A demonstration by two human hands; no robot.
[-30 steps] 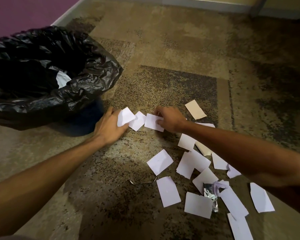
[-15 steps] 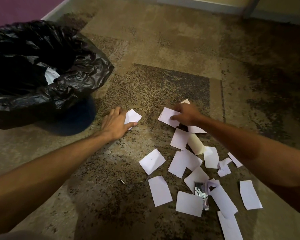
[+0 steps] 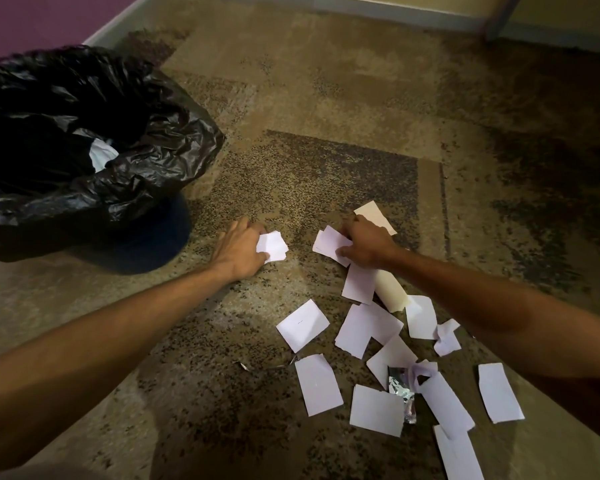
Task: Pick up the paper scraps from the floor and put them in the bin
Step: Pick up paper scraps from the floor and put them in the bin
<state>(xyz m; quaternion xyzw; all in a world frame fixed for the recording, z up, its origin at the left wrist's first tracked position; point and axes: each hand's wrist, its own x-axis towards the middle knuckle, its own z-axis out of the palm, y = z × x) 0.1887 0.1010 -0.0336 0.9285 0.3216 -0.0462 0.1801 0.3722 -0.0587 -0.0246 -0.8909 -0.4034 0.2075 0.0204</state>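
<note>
Since a second ago my left hand point(image 3: 238, 252) has gathered the white paper scraps point(image 3: 272, 246); right hand point(image 3: 366, 244) fingers now pinch another white scrap point(image 3: 330, 244). The black-lined bin point(image 3: 160, 168) comes next.

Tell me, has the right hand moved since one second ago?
Yes. The right hand, gripping white scraps, shifted toward the tan scrap lying on the carpet.

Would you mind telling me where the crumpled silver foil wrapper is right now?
In the head view, the foil wrapper lies on the carpet at lower right, among the paper scraps, below the right forearm and far from the bin.
</note>
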